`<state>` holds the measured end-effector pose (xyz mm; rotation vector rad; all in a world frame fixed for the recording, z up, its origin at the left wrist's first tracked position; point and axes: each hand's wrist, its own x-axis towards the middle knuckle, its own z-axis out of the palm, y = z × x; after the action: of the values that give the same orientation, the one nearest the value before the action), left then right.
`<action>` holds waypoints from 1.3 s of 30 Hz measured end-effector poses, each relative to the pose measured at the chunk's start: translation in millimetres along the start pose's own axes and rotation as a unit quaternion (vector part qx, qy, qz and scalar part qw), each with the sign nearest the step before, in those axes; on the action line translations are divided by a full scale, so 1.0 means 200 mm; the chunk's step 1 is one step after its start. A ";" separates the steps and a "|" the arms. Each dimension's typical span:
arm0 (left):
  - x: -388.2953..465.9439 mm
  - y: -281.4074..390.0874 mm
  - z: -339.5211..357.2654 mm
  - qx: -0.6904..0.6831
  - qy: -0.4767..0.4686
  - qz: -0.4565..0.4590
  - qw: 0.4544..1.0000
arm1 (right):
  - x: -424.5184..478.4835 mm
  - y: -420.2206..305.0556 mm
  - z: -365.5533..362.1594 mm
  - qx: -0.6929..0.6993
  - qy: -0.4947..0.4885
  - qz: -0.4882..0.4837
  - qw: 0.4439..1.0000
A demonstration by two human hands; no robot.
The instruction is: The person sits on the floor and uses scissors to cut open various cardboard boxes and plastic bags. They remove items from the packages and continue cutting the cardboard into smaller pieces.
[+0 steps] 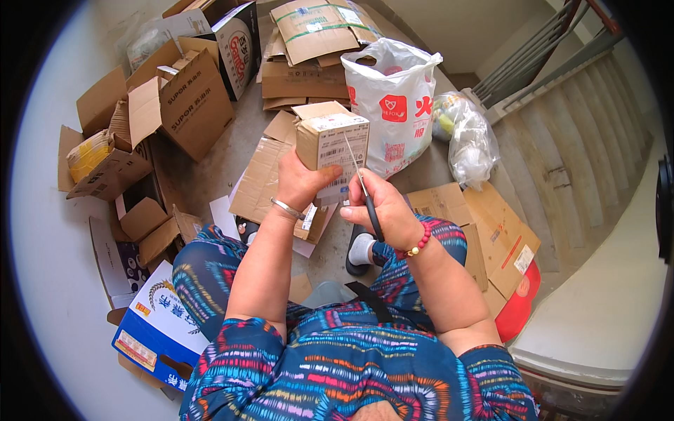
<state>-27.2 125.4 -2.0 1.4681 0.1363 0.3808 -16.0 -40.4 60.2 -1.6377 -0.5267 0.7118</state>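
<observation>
My left hand grips a small cardboard box from its left side, thumb across the front. The box stands tilted in front of me. Its near face carries a white label with writing and barcodes, and a top flap is raised. In my right hand is a pair of scissors with black handles. Their blades point up and lie in front of the label face; whether they touch it I cannot tell. Flattened cardboard lies on the floor beneath the box.
Open cartons crowd the left side. Stacked flat cardboard stands behind, near a white plastic bag and a clear bag. Cardboard sheets lie at right beside stairs with a metal railing. A blue-and-white carton sits near left.
</observation>
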 end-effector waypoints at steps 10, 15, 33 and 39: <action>0.06 0.22 -0.08 0.043 0.064 0.133 0.988 | -0.04 0.23 0.15 -0.107 -0.131 0.129 0.977; 0.12 0.18 -0.21 -0.208 0.073 0.038 0.975 | -0.10 0.21 0.10 -0.171 -0.108 0.047 0.978; -0.01 -0.51 -0.10 -0.160 -0.031 -0.284 0.945 | 0.30 0.45 -0.02 0.166 -0.041 0.275 0.946; -0.03 -0.89 -0.22 -0.135 0.015 -0.378 0.916 | 0.50 0.72 0.03 0.178 -0.086 0.370 0.908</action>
<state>-17.7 154.3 -182.6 1.0339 0.6310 -0.2074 44.7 5.6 -97.4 -1.4103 0.1382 1.4313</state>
